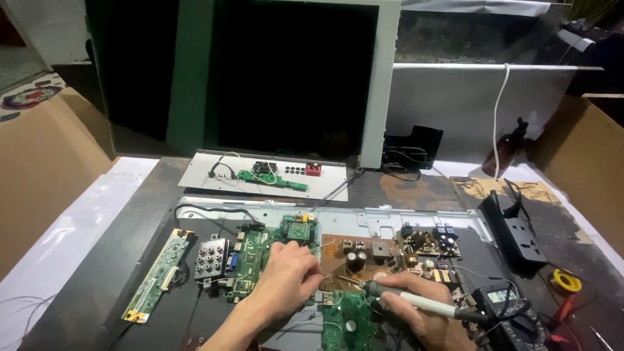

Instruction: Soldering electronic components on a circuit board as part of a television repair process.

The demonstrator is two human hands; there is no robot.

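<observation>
Head view: right hand grips a soldering iron, tip near the brown board. Left hand pinches what seems solder wire at that spot. Soldering looks underway; finished joints can't be judged.

Dark workbench — circuit boards, multimeter, power strip.

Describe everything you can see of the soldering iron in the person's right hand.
The soldering iron is a slim pen-shaped tool with a pale grey barrel, a dark collar and a thin metal tip. It lies almost level, tip pointing left at the brown circuit board. The right hand wraps round its barrel in a closed grip. Its black rear end runs toward the meter.
</observation>
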